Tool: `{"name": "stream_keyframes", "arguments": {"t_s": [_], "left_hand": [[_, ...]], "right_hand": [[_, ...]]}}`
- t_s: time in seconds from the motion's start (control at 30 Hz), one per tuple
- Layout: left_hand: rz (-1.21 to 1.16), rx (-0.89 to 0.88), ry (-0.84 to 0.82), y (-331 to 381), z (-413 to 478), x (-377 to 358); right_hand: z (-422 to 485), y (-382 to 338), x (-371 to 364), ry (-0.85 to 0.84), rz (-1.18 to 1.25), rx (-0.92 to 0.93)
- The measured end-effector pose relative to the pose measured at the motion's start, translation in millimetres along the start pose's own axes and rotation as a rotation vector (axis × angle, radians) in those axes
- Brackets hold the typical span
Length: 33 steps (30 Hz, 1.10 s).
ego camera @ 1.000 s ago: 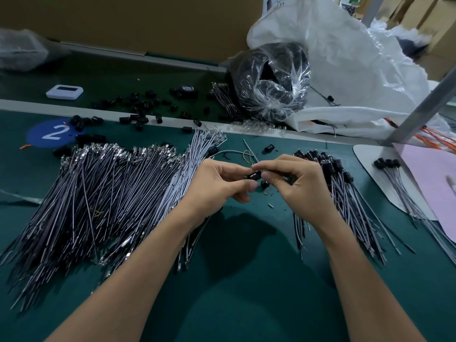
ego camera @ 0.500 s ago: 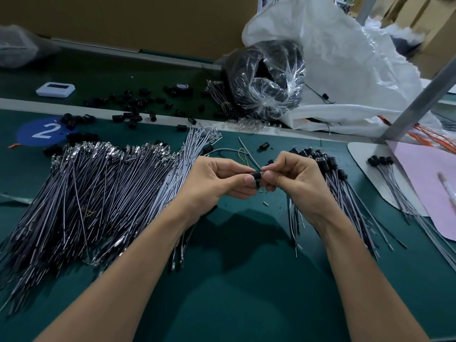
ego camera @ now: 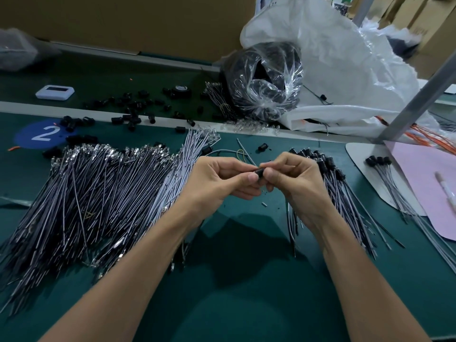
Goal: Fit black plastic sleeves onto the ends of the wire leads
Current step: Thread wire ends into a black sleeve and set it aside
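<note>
Crinkled glossy clear plastic bag (ego camera: 266,80), matt green mat (ego camera: 246,304)

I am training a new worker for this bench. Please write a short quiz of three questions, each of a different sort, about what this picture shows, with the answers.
1. True or false: the big pile of wire leads on the left side already carries black sleeves.
2. Multiple choice: the black sleeve now being fitted is
A. lying on the green mat
B. pinched between the fingertips of the left hand and the right hand
C. inside the clear plastic bag
3. Fill in: the blue circle on the mat shows the number ___.

Key: 1 false, their bare ends shine; the sleeved leads lie behind the right hand. 2 B. 3 two.
</note>
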<state>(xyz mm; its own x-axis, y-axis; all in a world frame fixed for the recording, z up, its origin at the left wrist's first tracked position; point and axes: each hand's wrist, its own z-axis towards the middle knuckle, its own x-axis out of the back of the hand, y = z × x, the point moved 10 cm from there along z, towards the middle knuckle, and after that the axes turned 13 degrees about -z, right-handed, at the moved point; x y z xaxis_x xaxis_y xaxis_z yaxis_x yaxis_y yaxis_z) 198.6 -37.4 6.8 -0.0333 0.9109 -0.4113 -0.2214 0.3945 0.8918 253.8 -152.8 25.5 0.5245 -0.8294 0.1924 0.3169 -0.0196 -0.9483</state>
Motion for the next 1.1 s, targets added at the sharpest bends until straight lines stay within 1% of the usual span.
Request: {"name": "stream_keyframes", "arguments": {"t_s": [0.1,0.17,0.23,0.3,0.37,0.43,0.47,0.53,0.6,0.67,0.73,0.77,0.83,0.93,1.03,1.1], "left_hand": [[-0.050,0.047,-0.066,-1,-2,-13],[-0.017,0.051,-0.074,1,-2,-13],[0.013,-0.007,0.060,11,0,8],[-0.045,-0.109,0.253,26,0,37],[-0.129,-0.195,0.414,37,-5,61],[-0.188,-0.235,0.521,40,-12,75],[-0.200,-0.238,0.553,40,-14,79],[-0.193,-0.229,0.586,39,-16,80],[-0.170,-0.215,0.595,38,-16,79],[-0.144,-0.204,0.598,37,-15,77],[-0.131,-0.191,0.598,35,-15,76],[-0.130,-0.185,0.600,34,-15,76],[-0.126,-0.180,0.602,33,-14,76],[-0.112,-0.186,0.603,34,-13,78],[-0.110,-0.198,0.613,36,-13,80],[-0.115,-0.210,0.626,37,-14,81]], "right_hand": [[-3,-11,4,0.000,0.013,0.009],[-7,-17,14,-0.008,0.088,0.010],[-13,-27,37,-0.012,0.242,0.022],[-20,-42,80,0.038,0.275,0.064],[-26,-50,137,0.191,0.170,0.062],[-33,-58,192,0.380,-0.081,0.024],[-35,-59,207,0.419,-0.207,0.001],[-29,-50,218,0.416,-0.482,-0.076],[-19,-30,215,0.378,-0.794,-0.181],[-11,-12,200,0.315,-1.042,-0.267],[-6,-14,179,0.328,-1.244,-0.248],[-3,-20,167,0.350,-1.274,-0.204],[1,-30,136,0.346,-1.221,-0.117],[11,-26,80,0.186,-1.163,-0.049],[19,-10,38,0.031,-1.158,-0.080],[21,0,21,-0.005,-1.151,-0.112]]}}
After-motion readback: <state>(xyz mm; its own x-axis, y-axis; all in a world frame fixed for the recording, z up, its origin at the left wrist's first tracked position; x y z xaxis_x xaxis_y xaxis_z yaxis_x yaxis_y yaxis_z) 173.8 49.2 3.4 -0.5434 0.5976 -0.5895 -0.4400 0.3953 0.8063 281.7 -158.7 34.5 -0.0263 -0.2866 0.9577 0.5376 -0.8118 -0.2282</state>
